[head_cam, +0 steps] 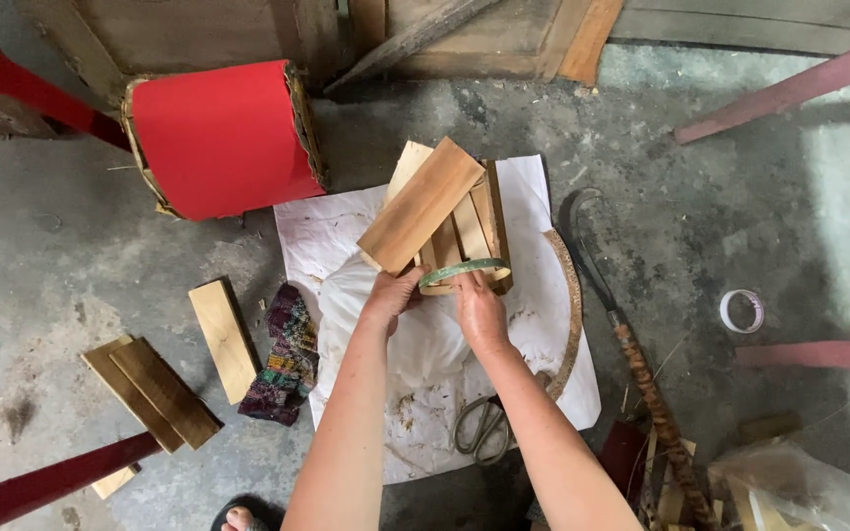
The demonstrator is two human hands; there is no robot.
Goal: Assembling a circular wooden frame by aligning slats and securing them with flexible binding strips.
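My left hand (392, 295) and my right hand (479, 313) both grip a green bamboo hoop (464, 268) that rings the near ends of a bundle of wooden slats (440, 214). The slats stand close together and lean away from me over a white sheet of paper (543, 324) spread on the concrete floor. One wide slat lies slanted across the top of the bundle. A crumpled white plastic bag (425, 339) lies under my forearms.
Scissors (484, 428) lie on the paper near me. A curved sickle with a wrapped handle (632, 354) lies to the right, beside a tape roll (742, 311). A red-covered drum-like frame (223, 138) stands at upper left. Loose slats (223, 337) and a patterned cloth (287, 356) lie left.
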